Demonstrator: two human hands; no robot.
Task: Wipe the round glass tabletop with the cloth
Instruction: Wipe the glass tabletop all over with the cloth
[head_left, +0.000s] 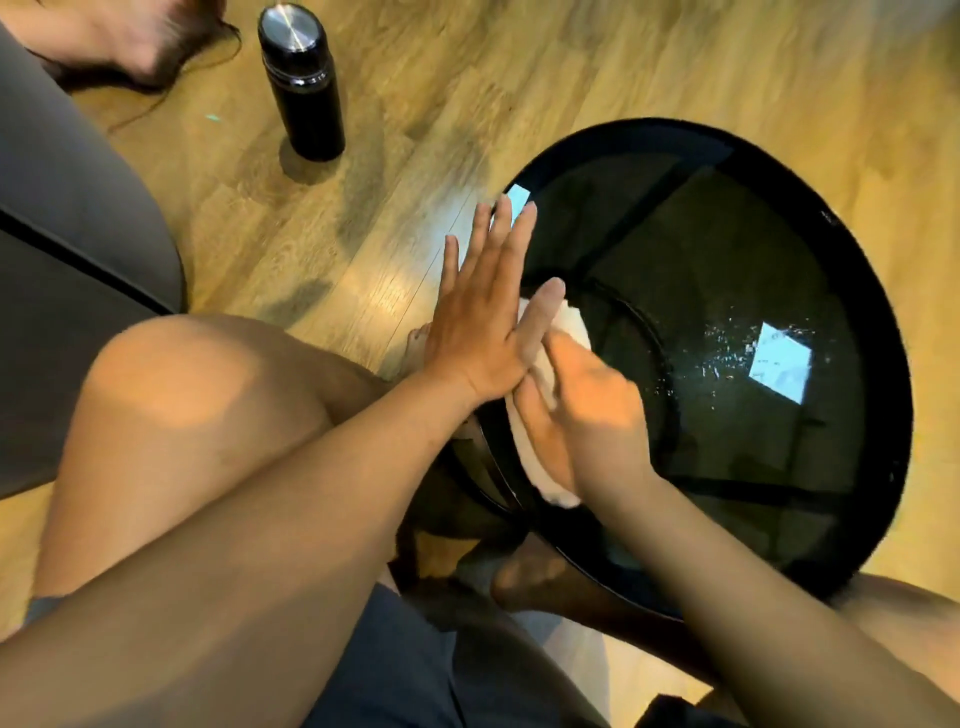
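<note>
Wood-look laminate floor all round, warm light, and the round black glass tabletop (701, 244) fills the right half of the view. Cloth (576, 327) is white, bunched up on the glass right at the near-left edge of the table. Right hand (576, 410) is on top of it, pressing it down. It's pretty motion-blurred, so I honestly can't tell if the fingers are curled round the cloth or just lying flat on it. Left hand (483, 322) is definitely not gripping anything: fingers straight and together, reaching over the left rim, thumb lying against the far end of the cloth.

Water droplets (727, 348) are scattered on the glass right of the hands, next to a bright rectangular reflection (779, 364). Black flask (301, 83) stands upright on the floor, far left, well apart from the table. Grey sofa (62, 208) on the left edge, bare knee (171, 389) near left, and somebody's bare foot (130, 41) in the far left corner.
</note>
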